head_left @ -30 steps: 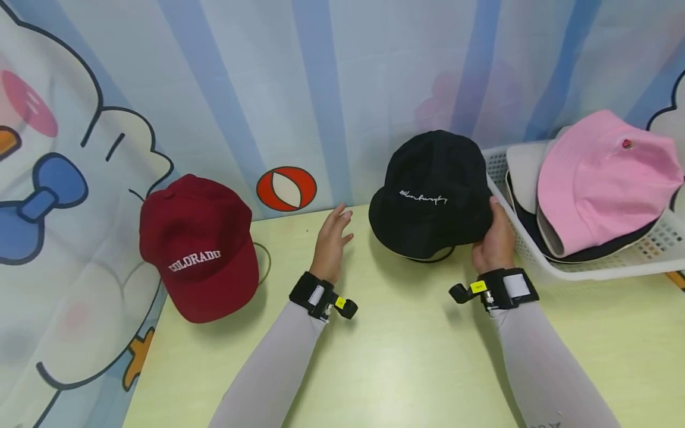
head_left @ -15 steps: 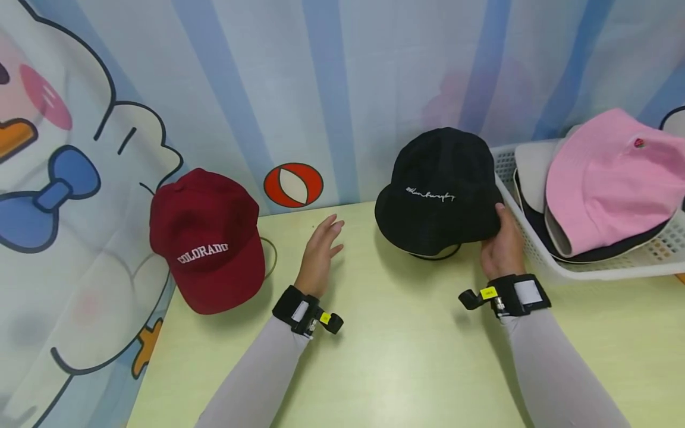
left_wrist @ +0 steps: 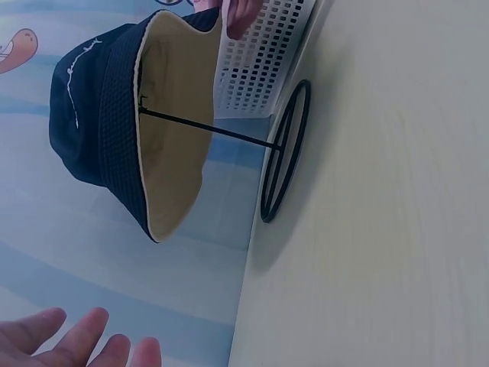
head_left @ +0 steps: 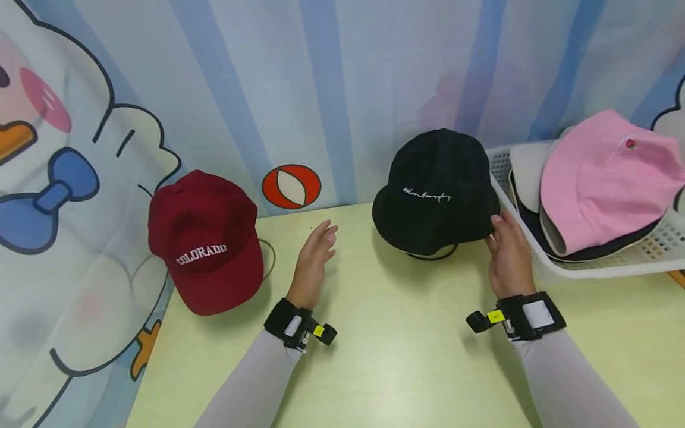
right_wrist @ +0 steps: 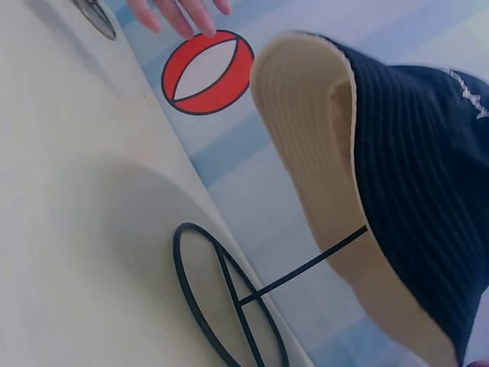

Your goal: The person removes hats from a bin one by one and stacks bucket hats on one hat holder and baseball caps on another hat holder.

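Note:
A black bucket hat with white script sits on a black wire stand. Its beige lining shows from below in both wrist views. At the hat's right side, my right hand pinches the brim edge, thumb in front and fingers underneath. My left hand is held over the table with loosely straight fingers and nothing in it, between the two hats. To its left, a dark red baseball cap lettered COLORADO rests on another wire stand.
A white perforated basket stands at the right, beside my right hand. In it lie a pink bucket hat and other white and black hats. A cartoon-printed cloth hangs behind the pale table.
My left hand has drawn back from the black bucket hat, toward me and to the left. The right hand has shifted slightly down and right along the brim. Both hats stay on their stands.

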Motion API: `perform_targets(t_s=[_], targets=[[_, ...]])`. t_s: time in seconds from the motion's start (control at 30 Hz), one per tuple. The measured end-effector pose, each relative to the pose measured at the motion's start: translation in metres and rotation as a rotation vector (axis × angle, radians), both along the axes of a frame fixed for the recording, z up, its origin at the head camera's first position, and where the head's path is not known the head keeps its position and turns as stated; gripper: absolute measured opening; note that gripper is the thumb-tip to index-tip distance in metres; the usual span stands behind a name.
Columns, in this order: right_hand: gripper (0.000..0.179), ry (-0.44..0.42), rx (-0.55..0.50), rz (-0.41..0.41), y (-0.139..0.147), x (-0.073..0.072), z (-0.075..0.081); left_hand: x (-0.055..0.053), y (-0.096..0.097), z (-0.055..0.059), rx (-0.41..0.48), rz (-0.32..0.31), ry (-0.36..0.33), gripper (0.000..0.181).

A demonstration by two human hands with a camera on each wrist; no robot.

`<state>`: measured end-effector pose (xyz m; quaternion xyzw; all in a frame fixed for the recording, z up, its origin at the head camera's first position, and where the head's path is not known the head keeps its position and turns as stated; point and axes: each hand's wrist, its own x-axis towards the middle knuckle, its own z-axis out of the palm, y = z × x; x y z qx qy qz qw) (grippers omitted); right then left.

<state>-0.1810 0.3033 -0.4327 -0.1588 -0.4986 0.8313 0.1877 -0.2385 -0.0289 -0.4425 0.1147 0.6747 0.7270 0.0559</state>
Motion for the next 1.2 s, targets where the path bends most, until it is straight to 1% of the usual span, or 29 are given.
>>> perform_targets(t_s=[0.13, 0.33, 0.5, 0.63, 0.77, 0.87, 1.0, 1.07, 1.2], targets=[[0.065, -0.005, 0.059, -0.007, -0.002, 0.01, 0.003, 0.004, -0.004, 0.0, -0.016, -0.01, 0.005, 0.056], [0.062, 0.003, 0.108, -0.076, 0.0, 0.025, 0.011, 0.009, -0.012, -0.001, -0.048, -0.009, 0.007, 0.055], [0.058, 0.03, 0.162, -0.131, 0.008, 0.035, 0.019, 0.01, -0.015, -0.005, -0.042, -0.015, -0.01, 0.056], [0.055, 0.042, 0.22, -0.139, 0.019, 0.041, 0.024, 0.011, -0.017, -0.009, -0.043, -0.01, -0.021, 0.056], [0.052, 0.006, 0.274, -0.155, 0.032, 0.044, 0.028, 0.011, -0.02, -0.012, -0.046, -0.003, -0.022, 0.055], [0.048, -0.045, 0.303, -0.194, 0.042, 0.044, 0.03, 0.011, -0.022, -0.013, -0.044, -0.003, -0.026, 0.055], [0.045, -0.104, 0.31, -0.24, 0.055, 0.044, 0.03, 0.011, -0.023, -0.012, -0.031, -0.008, -0.034, 0.054], [0.046, -0.13, 0.313, -0.249, 0.062, 0.044, 0.03, 0.011, -0.023, -0.011, -0.03, -0.007, -0.041, 0.054], [0.05, -0.183, 0.361, -0.229, 0.078, 0.044, 0.031, 0.012, -0.023, -0.013, -0.033, -0.006, -0.047, 0.052]])
